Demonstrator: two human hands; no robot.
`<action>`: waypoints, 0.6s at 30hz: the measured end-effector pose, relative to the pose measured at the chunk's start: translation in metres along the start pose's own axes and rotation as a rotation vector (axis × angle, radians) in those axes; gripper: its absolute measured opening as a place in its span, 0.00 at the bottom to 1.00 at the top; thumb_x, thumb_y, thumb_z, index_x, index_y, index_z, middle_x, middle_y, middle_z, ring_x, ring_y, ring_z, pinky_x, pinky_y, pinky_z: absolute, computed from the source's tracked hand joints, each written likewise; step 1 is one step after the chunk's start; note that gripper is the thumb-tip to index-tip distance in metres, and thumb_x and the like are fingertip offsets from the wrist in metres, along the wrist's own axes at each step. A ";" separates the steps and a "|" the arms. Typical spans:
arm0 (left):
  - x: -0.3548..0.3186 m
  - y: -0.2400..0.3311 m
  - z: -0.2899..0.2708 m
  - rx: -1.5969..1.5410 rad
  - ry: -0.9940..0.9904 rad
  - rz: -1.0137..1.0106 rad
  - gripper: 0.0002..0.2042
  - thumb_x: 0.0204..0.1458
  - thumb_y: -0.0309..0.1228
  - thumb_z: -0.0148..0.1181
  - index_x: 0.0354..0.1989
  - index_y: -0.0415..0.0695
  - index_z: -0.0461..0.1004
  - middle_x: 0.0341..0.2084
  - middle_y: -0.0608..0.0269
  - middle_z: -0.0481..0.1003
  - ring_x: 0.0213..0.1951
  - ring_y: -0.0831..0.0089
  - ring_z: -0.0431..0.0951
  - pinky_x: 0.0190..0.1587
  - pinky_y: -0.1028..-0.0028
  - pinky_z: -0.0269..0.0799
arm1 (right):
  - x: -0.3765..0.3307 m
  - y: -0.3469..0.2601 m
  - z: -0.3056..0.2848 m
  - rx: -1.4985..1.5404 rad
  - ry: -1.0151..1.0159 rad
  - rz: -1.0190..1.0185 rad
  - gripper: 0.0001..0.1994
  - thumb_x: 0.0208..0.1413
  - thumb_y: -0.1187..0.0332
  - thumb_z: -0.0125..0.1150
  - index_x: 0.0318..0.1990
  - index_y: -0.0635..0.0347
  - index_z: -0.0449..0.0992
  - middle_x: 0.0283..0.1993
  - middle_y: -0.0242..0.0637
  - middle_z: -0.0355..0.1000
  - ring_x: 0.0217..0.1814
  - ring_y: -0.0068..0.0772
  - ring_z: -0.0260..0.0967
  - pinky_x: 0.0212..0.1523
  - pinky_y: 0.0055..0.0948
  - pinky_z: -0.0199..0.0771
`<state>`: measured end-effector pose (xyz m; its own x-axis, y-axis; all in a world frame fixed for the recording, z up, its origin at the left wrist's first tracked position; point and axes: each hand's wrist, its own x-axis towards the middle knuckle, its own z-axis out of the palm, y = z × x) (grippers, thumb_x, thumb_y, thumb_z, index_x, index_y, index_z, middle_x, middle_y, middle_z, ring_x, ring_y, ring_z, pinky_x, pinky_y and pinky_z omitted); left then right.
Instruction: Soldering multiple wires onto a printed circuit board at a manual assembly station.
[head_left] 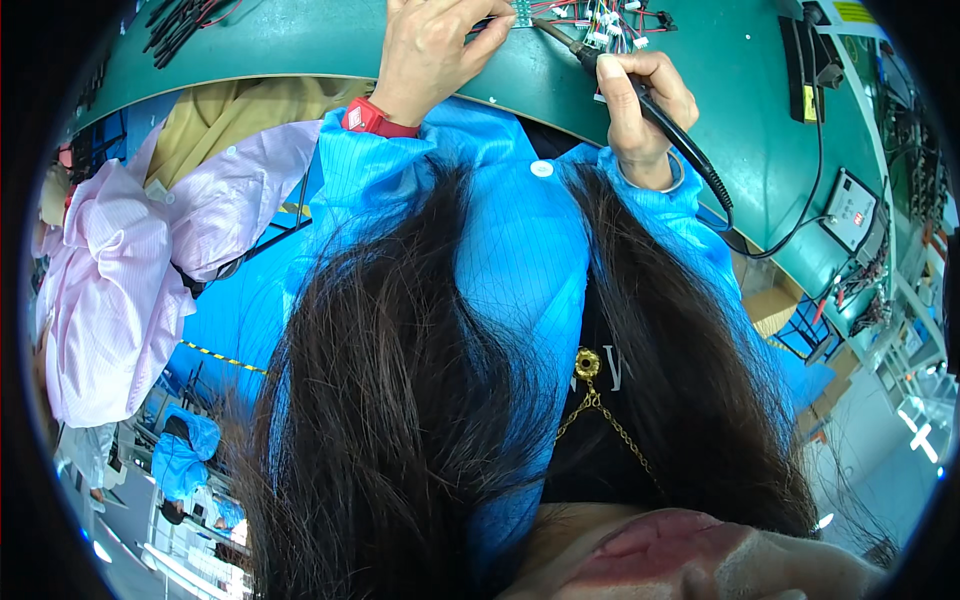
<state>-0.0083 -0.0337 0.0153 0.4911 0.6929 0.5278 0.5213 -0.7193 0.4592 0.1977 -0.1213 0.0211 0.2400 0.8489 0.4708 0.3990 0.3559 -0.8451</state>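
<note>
My right hand (645, 110) is closed round a soldering iron (588, 54), held like a pen. The iron's metal tip points up and left to a small green circuit board (522, 12) at the top edge of the view. Left of that board, my left hand (432, 50) is closed in a pinch, with a thin dark wire showing between thumb and finger. Its fingertips are partly cut off by the picture's edge. Several small white connectors with coloured wires (612, 22) lie behind the iron. Whether the tip touches the board I cannot tell.
The green bench top (300, 45) holds a bundle of black and red wires (185, 28) at far left. The iron's black cord (700, 165) loops down by my right wrist. A grey control box (850, 212) and a black power strip (803, 70) stand right. A co-worker's pink sleeve (240, 190) is at left.
</note>
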 end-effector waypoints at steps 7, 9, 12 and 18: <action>-0.001 -0.001 0.002 -0.013 0.008 -0.046 0.04 0.50 0.27 0.66 0.33 0.46 0.77 0.36 0.66 0.80 0.49 0.65 0.78 0.59 0.57 0.62 | 0.001 -0.003 0.002 -0.007 0.006 0.002 0.05 0.52 0.73 0.70 0.30 0.64 0.80 0.21 0.34 0.77 0.22 0.19 0.72 0.23 0.20 0.70; -0.001 0.000 0.004 -0.020 0.011 -0.047 0.04 0.50 0.27 0.66 0.33 0.46 0.77 0.36 0.66 0.80 0.49 0.65 0.78 0.59 0.57 0.62 | 0.000 -0.002 0.001 -0.013 0.005 0.013 0.05 0.52 0.73 0.70 0.30 0.64 0.80 0.21 0.33 0.77 0.22 0.19 0.72 0.24 0.20 0.70; -0.001 0.000 0.001 -0.023 0.018 -0.053 0.04 0.50 0.27 0.66 0.33 0.46 0.77 0.35 0.66 0.80 0.49 0.65 0.79 0.59 0.57 0.62 | 0.000 -0.003 0.002 -0.006 0.002 0.028 0.06 0.53 0.72 0.70 0.30 0.64 0.80 0.21 0.33 0.77 0.22 0.19 0.73 0.24 0.19 0.70; -0.006 -0.005 0.009 -0.048 0.157 -0.046 0.03 0.50 0.26 0.66 0.32 0.44 0.77 0.33 0.61 0.80 0.44 0.62 0.80 0.54 0.60 0.66 | -0.002 0.000 0.000 0.037 0.044 0.026 0.06 0.53 0.72 0.70 0.30 0.65 0.79 0.21 0.33 0.77 0.22 0.19 0.73 0.24 0.19 0.70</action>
<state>-0.0070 -0.0338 0.0036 0.3506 0.7114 0.6090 0.5045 -0.6914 0.5171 0.1972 -0.1229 0.0203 0.2885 0.8406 0.4584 0.3595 0.3486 -0.8656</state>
